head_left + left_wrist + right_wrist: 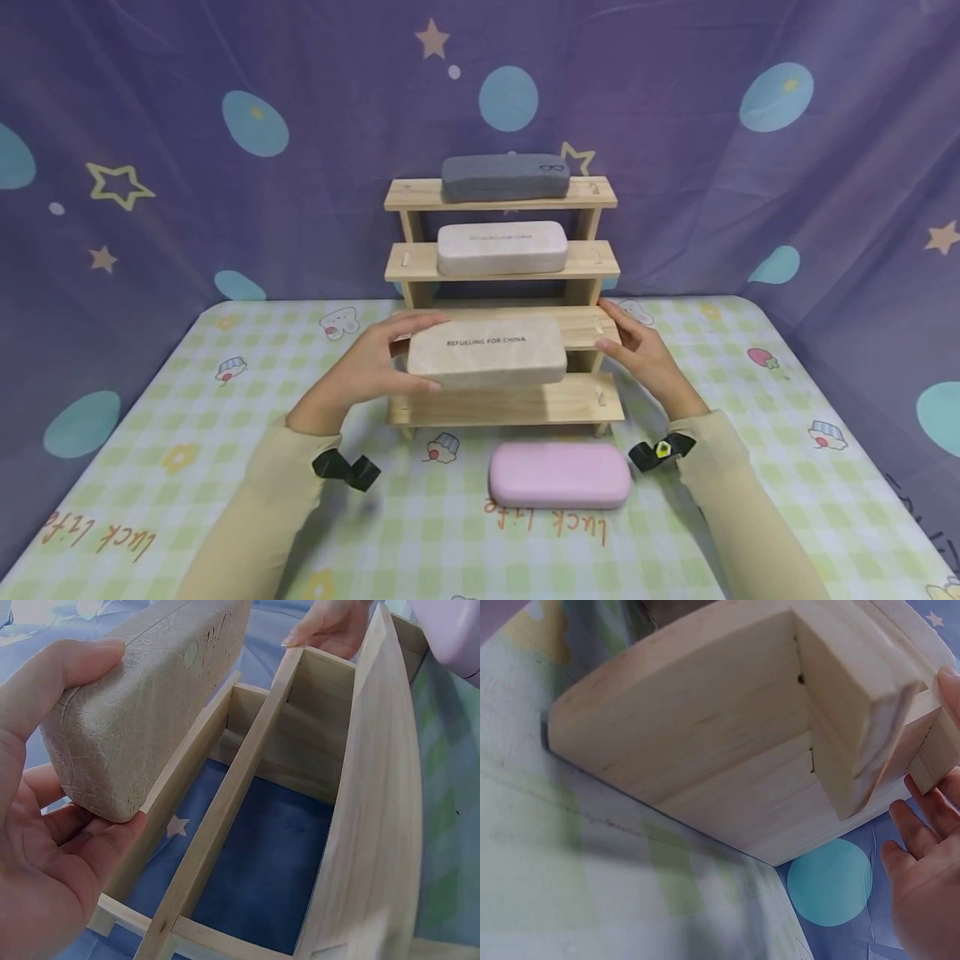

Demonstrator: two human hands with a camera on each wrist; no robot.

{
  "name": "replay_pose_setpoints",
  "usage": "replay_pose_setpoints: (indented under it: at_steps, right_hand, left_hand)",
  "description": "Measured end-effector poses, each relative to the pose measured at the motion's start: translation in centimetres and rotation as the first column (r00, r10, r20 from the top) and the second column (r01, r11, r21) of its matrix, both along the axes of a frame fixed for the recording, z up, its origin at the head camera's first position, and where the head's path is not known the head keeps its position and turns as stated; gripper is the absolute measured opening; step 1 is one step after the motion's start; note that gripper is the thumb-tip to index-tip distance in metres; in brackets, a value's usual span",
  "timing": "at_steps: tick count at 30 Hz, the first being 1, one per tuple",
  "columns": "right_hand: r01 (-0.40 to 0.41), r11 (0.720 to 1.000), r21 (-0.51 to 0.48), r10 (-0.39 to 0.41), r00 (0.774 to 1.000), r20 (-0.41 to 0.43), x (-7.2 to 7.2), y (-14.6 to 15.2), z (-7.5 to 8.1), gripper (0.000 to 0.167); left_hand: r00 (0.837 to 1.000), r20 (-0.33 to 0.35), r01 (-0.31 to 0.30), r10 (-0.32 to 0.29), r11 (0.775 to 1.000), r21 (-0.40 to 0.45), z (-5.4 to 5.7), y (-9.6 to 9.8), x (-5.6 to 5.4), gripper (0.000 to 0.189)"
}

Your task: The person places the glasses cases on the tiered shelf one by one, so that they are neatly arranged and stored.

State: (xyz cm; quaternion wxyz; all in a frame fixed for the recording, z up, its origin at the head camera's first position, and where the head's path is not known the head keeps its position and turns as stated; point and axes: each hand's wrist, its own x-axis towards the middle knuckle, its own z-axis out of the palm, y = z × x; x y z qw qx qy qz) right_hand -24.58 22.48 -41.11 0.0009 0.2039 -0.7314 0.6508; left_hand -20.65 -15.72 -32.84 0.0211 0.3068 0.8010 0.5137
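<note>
My left hand (377, 356) grips a cream glasses case (487, 354) by its left end, thumb on the near side and fingers behind. The case, lettered "REFUELING FOR CHINA", is held in front of the third tier of a wooden stepped rack (506, 406). In the left wrist view, the case (142, 712) is tilted and stands apart from the boards. My right hand (645, 354) holds the right end of that third tier, thumb at its front edge. Fingers (915, 832) reach round the board's end in the right wrist view.
A grey-blue glasses case (504, 177) lies on the top tier, a whitish lettered case (501, 248) on the second. A pink glasses case (559, 475) rests on the checked tablecloth (247, 433) before the rack. A purple patterned curtain (360, 100) hangs behind.
</note>
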Motion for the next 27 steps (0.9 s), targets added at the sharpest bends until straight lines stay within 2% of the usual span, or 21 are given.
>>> replay_pose_setpoints:
  at_steps: [9, 20, 27]
  right_hand:
    - [-0.001, 1.000, 0.007, 0.001, 1.000, -0.024, -0.2, 0.1, 0.1, 0.062]
    - [-0.004, 1.000, 0.001, 0.004, 1.000, -0.002, 0.0, 0.1, -0.1, 0.062]
    - [-0.009, 1.000, 0.004, 0.009, 1.000, -0.001, 0.0, 0.1, -0.1, 0.062]
  left_hand:
    - [0.999, 0.042, 0.004, -0.006, 0.999, 0.041, 0.3, 0.7, -1.2, 0.077]
    - [0.994, 0.108, 0.006, -0.014, 0.997, 0.076, -0.3, 1.4, -2.5, 0.076]
    - [0.996, 0.083, 0.020, -0.022, 0.999, 0.030, -0.4, 1.6, -3.4, 0.075]
